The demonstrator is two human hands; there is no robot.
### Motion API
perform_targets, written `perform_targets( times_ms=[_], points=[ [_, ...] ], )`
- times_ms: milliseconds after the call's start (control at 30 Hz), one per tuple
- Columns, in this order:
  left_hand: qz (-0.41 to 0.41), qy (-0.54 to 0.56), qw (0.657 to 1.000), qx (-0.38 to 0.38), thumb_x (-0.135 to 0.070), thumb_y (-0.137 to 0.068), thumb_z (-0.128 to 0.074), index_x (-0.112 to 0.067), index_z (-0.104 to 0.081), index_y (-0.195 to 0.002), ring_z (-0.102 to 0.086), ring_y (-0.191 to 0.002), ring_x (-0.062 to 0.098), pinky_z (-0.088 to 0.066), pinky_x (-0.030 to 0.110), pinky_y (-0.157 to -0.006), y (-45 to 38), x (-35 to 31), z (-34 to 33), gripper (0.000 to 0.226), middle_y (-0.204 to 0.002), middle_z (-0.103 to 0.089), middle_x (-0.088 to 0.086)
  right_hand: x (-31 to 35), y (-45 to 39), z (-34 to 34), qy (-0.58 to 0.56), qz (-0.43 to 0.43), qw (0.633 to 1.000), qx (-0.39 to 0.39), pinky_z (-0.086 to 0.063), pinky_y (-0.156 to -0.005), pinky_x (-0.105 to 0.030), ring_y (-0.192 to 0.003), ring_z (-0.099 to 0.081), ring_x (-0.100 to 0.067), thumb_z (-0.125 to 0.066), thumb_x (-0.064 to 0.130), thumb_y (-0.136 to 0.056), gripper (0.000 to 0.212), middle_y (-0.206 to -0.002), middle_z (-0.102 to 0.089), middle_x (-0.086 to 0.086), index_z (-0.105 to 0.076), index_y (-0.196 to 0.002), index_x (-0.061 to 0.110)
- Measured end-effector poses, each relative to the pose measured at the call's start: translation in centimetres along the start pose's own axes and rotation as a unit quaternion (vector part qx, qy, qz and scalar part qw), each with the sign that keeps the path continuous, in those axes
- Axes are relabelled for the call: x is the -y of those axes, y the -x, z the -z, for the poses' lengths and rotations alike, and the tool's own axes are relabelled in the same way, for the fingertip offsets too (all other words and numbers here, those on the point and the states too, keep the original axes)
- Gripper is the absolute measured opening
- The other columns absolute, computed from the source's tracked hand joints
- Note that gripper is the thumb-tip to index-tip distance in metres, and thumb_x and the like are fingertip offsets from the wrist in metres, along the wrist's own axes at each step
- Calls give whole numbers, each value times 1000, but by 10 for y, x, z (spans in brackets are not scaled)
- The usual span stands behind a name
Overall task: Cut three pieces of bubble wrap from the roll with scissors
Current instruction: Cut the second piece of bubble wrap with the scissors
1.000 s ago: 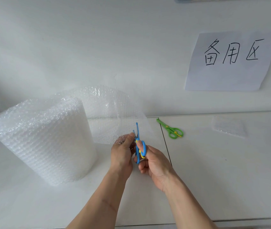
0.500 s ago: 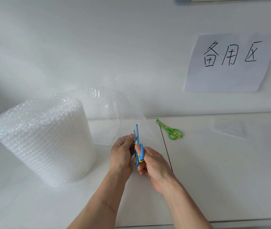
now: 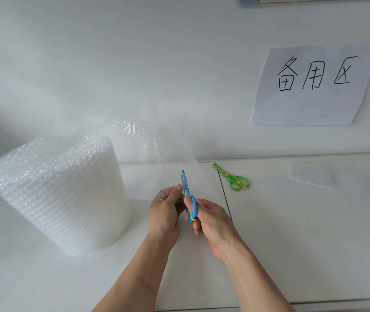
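right hand point(image 3: 211, 224) grips blue scissors point(image 3: 188, 199), blades nearly together, pointing up-away | left hand point(image 3: 166, 210) just beside it pinches loose bubble-wrap sheet point(image 3: 152, 161) edge | bubble wrap roll point(image 3: 60, 194) upright left of left hand | white surface point(image 3: 314, 244), white wall | green scissors point(image 3: 233, 180), cut piece point(image 3: 312, 174) right beyond right hand; paper sign point(image 3: 314, 86) above

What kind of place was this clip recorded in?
Probably a staged workbench or recording station, not a home: plain white tables against a bare wall, a handwritten paper sign taped up, and spare green scissors beside the bubble wrap roll.
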State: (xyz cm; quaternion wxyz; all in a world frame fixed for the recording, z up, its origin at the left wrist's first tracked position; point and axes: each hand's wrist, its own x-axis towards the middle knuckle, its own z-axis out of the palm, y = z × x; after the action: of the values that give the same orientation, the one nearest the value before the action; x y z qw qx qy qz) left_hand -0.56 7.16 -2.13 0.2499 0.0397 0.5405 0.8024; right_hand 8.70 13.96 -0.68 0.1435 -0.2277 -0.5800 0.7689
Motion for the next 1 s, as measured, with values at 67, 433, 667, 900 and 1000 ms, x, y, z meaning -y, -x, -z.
perform_targets(
  times_ms=[67,433,667,900,1000],
  points=[
    [7,3,1000,11,-16,-92,-64,-4,-57,-80,-53,-50,24,-47,34,-51,-1,-2,0,18,-67,-53,14,0,0,0,4,5,1000,2,-33,-49,-23,-48,-38,-12,-71,37,-83,25,-67,-55,-6,-67,-69,16],
    [5,-18,998,56,-19,-96,-57,-3,-58,-68,-45,-46,20,-39,36,-56,5,-7,0,33,-51,-54,9,6,-7,-5,13,7,1000,-13,-33,-48,-24,-50,-39,-13,-72,43,-82,34,-66,-58,-6,-64,-66,14],
    [21,-27,997,73,-25,-99,-51,14,-59,-99,-42,-41,24,-41,31,-45,6,-8,1,40,-46,-46,10,3,-7,-7,5,1,1000,-21,-36,-49,-24,-50,-42,-13,-72,44,-81,32,-66,-60,-7,-68,-70,15],
    [17,-36,996,82,-30,-99,-51,19,-54,-101,-43,-53,28,-39,39,-51,-2,-2,8,49,-53,-46,12,5,-9,-10,24,6,1000,-19,-35,-49,-24,-50,-41,-13,-70,43,-83,34,-65,-58,-5,-64,-72,12],
    [3,-34,995,89,-27,-99,-51,19,-54,-95,-45,-53,28,-40,40,-52,-3,-1,7,47,-57,-46,14,6,-10,-10,34,8,999,-21,-35,-49,-23,-49,-40,-12,-70,44,-83,35,-64,-58,-4,-64,-71,12]
  ],
)
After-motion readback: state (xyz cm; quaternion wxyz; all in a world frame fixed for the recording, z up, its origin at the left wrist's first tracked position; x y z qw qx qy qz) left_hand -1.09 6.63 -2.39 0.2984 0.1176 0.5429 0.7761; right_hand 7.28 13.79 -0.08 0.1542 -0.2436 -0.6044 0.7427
